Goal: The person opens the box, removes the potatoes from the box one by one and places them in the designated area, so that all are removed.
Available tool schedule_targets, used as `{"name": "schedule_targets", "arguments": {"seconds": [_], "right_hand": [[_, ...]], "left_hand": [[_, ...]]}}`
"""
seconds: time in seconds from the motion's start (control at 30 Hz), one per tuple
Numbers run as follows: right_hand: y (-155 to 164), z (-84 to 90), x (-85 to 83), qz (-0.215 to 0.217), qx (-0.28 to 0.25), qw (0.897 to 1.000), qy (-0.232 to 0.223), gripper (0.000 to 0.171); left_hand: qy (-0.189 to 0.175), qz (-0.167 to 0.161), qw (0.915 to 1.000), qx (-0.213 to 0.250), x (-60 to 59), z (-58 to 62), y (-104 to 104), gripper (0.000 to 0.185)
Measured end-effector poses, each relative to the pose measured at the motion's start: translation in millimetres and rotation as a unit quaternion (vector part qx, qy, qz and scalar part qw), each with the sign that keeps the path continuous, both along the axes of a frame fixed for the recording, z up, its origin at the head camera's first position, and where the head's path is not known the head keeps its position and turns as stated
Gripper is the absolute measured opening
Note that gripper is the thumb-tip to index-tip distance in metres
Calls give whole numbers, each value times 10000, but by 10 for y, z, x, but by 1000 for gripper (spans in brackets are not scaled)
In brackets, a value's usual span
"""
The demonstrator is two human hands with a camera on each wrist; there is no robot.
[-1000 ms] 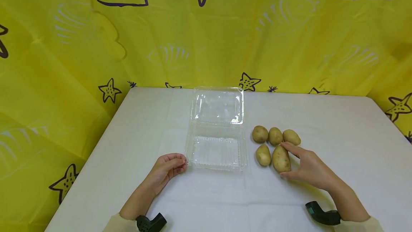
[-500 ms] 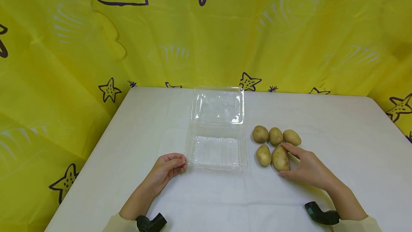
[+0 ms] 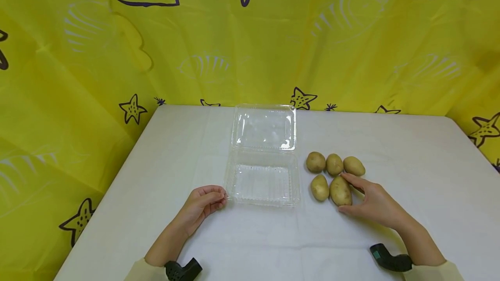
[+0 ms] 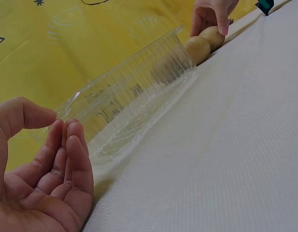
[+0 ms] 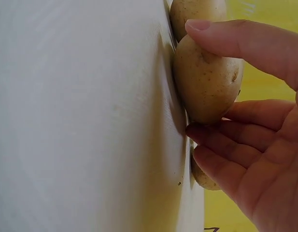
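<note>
Nearest, two hands are seen resting on the white cloth-covered table [image 3: 195, 142]. The left hand [image 3: 199, 207], at about 7 o'clock, lies with its fingers loosely curled and close together, the tips touching the near left corner of the clear ribbed plastic clamshell box [image 3: 262, 183]; nothing is gripped by it. The right hand [image 3: 375, 205], at about 4 o'clock, is closed around the largest brown oval potato [image 3: 340, 191], with the thumb at one end and the fingers at the other; the potato still lies on the table.

Five potatoes are counted, just beside the box at 3 o'clock: two in the near row, three small round yellowish potatoes [image 3: 334, 164] in the far row, packed closely. One box is present, open, with its flat glossy lid [image 3: 264, 127] laid back toward 12 o'clock.

The cloth has a fine weave. Behind, a creased yellow sheet [image 3: 250, 47] with dark outlined stars is hung.
</note>
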State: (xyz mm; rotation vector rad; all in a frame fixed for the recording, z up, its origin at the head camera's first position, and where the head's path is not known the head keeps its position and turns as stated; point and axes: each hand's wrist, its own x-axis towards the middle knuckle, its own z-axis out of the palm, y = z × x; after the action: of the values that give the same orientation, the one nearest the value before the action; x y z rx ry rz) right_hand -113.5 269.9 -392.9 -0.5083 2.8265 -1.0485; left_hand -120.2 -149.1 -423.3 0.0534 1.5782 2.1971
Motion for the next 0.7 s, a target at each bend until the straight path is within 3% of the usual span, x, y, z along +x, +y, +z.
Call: {"name": "schedule_targets", "arguments": {"seconds": [0.33,0.5,0.7], "right_hand": [[31,38,29,-82,1,9998,-178,86],[122,100,168,-303,120,9995,28,75],[281,47,426,-783,448,9947,496,53]], "left_hand": [[-41,18,10000,26,-12,-14,6,10],[-71,28,10000,65,-8,-39,33,9],[-53,65,9999,68,-7,-58,47,10]]}}
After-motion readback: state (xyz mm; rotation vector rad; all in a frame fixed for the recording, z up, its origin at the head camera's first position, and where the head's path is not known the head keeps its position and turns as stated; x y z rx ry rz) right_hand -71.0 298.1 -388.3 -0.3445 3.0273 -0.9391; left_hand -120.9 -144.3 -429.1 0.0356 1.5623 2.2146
